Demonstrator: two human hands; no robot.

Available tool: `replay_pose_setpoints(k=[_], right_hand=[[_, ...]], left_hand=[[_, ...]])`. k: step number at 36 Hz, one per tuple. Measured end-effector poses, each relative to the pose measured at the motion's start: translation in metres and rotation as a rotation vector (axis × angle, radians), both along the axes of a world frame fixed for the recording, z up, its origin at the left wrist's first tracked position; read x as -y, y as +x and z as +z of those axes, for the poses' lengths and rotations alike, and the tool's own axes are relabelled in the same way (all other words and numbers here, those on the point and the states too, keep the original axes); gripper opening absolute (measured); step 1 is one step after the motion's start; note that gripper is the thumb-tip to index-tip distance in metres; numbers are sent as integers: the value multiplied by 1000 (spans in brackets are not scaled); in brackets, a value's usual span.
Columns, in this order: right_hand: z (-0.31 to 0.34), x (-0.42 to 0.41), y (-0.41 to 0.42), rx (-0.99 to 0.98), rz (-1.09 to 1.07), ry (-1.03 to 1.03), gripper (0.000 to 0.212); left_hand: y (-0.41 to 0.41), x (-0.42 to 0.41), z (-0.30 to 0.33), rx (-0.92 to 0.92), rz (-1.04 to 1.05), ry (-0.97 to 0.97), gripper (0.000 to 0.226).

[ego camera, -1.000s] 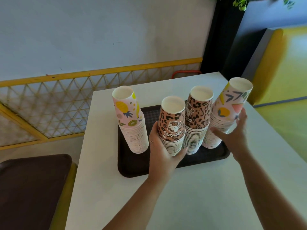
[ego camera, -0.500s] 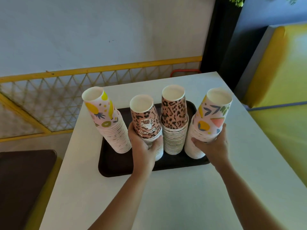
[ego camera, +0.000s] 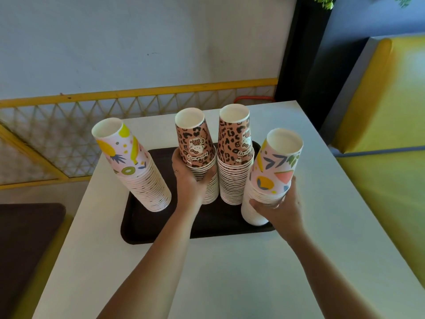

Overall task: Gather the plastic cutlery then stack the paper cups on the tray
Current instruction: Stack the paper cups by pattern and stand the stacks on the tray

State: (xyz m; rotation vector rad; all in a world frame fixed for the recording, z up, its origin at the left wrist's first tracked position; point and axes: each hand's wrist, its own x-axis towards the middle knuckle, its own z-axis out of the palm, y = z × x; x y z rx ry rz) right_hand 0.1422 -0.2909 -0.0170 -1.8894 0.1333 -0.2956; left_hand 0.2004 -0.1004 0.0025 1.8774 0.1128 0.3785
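head view, both hands (ego camera: 190, 180) gripping stacks lower

Four stacks of cups stand in a row on the tray (ego camera: 147, 229), which lies on the table (ego camera: 230, 272) in front of the person. The left hand (ego camera: 189, 183) holds the second stack (ego camera: 197, 153) from the left; the first stack (ego camera: 135, 166) is to the left of this hand, apart from it and tilted away. The third stack (ego camera: 234, 157) stands between the two hands, just beside the second one. The right hand (ego camera: 279, 209) holds the fourth stack (ego camera: 271, 173) at the right edge of the tray
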Motion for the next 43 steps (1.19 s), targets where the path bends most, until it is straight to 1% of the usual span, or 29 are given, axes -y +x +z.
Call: replay_pose_setpoints(k=[2, 4, 5, 7, 10, 17, 21, 22, 25, 26, 28, 30, 32, 34, 35, 37, 40, 41, 43], right_hand=[[-2, 14, -2, 10, 75, 5, 89], [-5, 30, -4, -4, 125, -46, 98], [-8, 37, -5, -24, 144, -61, 98], [-12, 44, -4, -67, 159, -53, 92], [-15, 43, -3, -70, 88, -42, 91], [-16, 48, -6, 14, -32, -187, 88], [-16, 44, -7, 13, -58, -223, 94], [-17, 42, -7, 4, -70, -228, 96], [-18, 33, -7, -9, -123, -229, 98], [-19, 30, -7, 4, -132, -239, 95], [-23, 24, -8, 32, -137, -280, 82], [-26, 19, -11, 35, -115, -310, 71], [-28, 20, -13, -10, -34, -280, 75], [-28, 26, -15, -25, 52, -177, 72], [-27, 32, -15, -4, 57, -128, 66], [-20, 43, -7, 44, -16, -57, 57], [-2, 56, 20, 41, -70, 105, 55], [6, 60, 30, 17, -58, 145, 54], [17, 70, 50, -40, 43, 130, 60]], left_hand=[[-5, 3, -3, -17, 2, -22, 106], [-12, 8, -9, -26, -9, -50, 111], [-15, 10, -10, -33, -20, -57, 114], [-20, 16, -12, -52, -39, -70, 118], [-25, 25, -15, -59, -51, -79, 112], [-41, 57, -11, -24, 33, -56, 105], [-52, 72, -7, 35, -16, -84, 96], [-55, 76, -8, 35, -30, -78, 97], [-61, 88, -7, 26, -72, -25, 107], [-62, 92, -7, 24, -90, 4, 111], [-65, 99, -9, -3, -121, 57, 118], [-65, 105, -11, -13, -125, 107, 120], [-64, 107, -15, -10, -113, 145, 114], [-63, 107, -16, -9, -102, 148, 108], [-62, 107, -16, -8, -103, 144, 106], [-60, 107, -16, -10, -100, 145, 104], [-58, 108, -16, 2, -79, 149, 99], [-58, 108, -17, 8, -75, 153, 97], [-59, 108, -18, 11, -72, 156, 96]])
